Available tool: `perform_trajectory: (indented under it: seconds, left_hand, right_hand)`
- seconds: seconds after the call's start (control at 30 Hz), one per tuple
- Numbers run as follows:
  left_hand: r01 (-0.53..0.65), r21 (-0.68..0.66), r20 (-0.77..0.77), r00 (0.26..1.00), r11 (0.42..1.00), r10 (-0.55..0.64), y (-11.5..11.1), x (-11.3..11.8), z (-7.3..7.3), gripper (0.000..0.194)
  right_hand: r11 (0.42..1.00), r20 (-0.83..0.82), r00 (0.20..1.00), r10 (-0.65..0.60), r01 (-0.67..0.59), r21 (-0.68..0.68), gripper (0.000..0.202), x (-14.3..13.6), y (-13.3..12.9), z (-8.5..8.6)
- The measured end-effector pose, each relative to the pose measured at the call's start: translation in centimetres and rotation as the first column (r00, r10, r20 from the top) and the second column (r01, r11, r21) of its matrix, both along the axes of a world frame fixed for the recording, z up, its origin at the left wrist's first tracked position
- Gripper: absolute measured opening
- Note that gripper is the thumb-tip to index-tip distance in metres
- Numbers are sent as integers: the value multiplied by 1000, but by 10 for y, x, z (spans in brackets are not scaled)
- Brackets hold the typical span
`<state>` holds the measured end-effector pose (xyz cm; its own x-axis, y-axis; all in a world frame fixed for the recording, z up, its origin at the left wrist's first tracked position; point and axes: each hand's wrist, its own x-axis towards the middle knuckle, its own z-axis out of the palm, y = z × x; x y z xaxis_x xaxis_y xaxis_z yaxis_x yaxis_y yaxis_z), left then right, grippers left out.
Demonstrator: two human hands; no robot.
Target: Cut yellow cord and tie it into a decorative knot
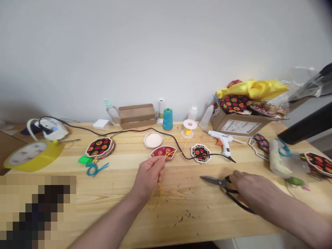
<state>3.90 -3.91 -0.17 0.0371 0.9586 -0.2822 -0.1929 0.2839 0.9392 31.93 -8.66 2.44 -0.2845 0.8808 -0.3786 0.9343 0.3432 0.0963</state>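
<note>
While the left fingers (157,164) pinch it, yellow cord (161,195) loops below them.

No words or numbers are showing legibly. Toward the back right corner of the table (116,207), a cardboard box (220,119) is bearing a white label (242,127) on its front, its dark print appearing too small to read.
</note>
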Motion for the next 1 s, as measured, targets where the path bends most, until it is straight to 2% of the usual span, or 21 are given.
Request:
perform_trajectory:
  seconds: [0.07,0.17,0.27,0.3,0.37,0.4,0.43,0.5,0.53,0.57,0.6,0.63,0.7,0.77,0.87,1.0]
  left_hand:
    - [13,-10,15,1000,1000,-13,-1,1,0,28]
    - [26,-30,41,999,999,-24,-2,2,0,29]
    - [46,-59,85,996,997,-41,-3,5,2,29]
    - [54,-74,106,993,996,-46,-4,7,5,29]
    - [74,-104,147,987,992,-58,-5,12,12,29]
    - [86,-114,163,984,990,-67,-5,15,17,29]
    - [99,-118,175,982,988,-78,-5,18,22,28]
    - [111,-100,192,977,989,-91,-4,23,30,26]
    - [115,-83,194,976,990,-98,-3,25,33,26]
    - [118,-66,195,975,991,-103,-1,27,35,25]
    - [120,-51,195,975,991,-108,1,28,35,25]
    - [119,-40,196,975,992,-109,2,29,34,24]
    - [112,-28,204,974,993,-104,6,30,28,22]
    - [103,-20,199,975,995,-97,8,31,20,21]
    - [114,-17,162,981,993,-109,8,31,13,21]
    - [130,-30,128,984,991,-125,7,30,8,23]
  right_hand:
    - [996,-7,1000,17,-16,87,31,14,3,-3]
    - [989,103,994,-42,28,143,32,27,8,-1]
    - [986,160,981,-111,89,138,25,18,12,12]
    - [981,115,983,-144,127,146,18,10,13,17]
    - [981,-207,967,-146,168,94,14,-16,18,24]
    - [981,-429,891,-148,186,48,17,-32,21,26]
    - [981,-633,756,-164,193,-22,21,-48,26,25]
    - [945,-858,397,-325,172,-278,27,-78,38,19]
    - [908,-883,212,-418,93,-408,27,-91,44,14]
    - [879,-878,43,-476,-3,-477,25,-101,50,9]
    - [859,-854,-92,-513,-54,-510,20,-108,56,4]
    - [837,-817,-181,-547,-92,-540,18,-114,61,-1]
    - [793,-739,-295,-606,-149,-590,18,-117,67,-10]
    - [752,-670,-352,-654,-199,-629,18,-116,69,-16]
    - [727,-624,-392,-676,-221,-650,20,-111,69,-22]
    - [713,-608,-408,-681,-184,-677,25,-107,71,-25]
